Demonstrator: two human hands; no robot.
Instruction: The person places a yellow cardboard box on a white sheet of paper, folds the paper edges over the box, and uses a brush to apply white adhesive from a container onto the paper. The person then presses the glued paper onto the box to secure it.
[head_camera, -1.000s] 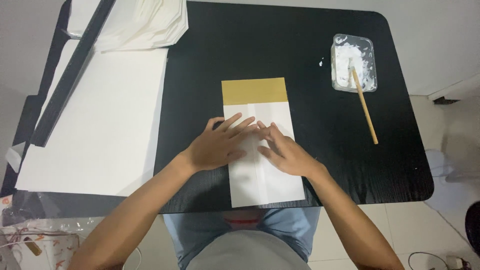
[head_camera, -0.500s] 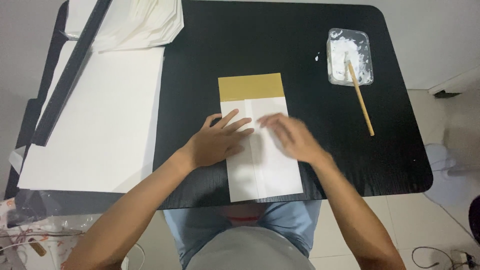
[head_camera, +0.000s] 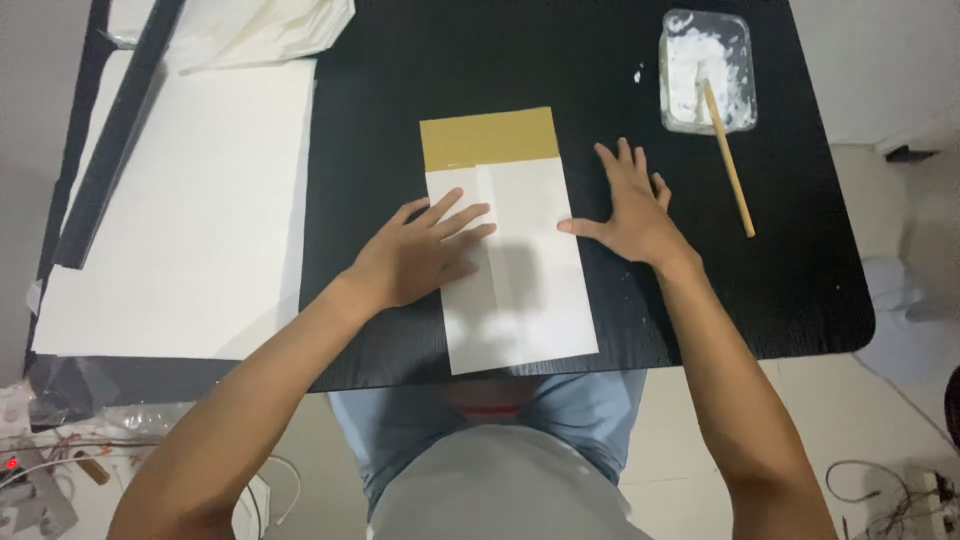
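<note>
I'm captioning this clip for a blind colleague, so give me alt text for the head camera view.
Seen from above, a person's left hand presses flat on a folded white paper with a tan strip at its far end, while the right hand rests open on the black table beside it. A tray of white paste with a wooden stick sits far right; large white sheets lie left.

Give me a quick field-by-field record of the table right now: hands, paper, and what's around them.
left hand: left hand flat on the folded paper, fingers spread
right hand: right hand flat on the black table, thumb touching the paper's right edge
paper: white, with a tan strip at its far end, a crease down the middle
far right: clear tray of white paste with a wooden stick resting in it
left side: large white sheet, a dark bar lying across its corner
</note>
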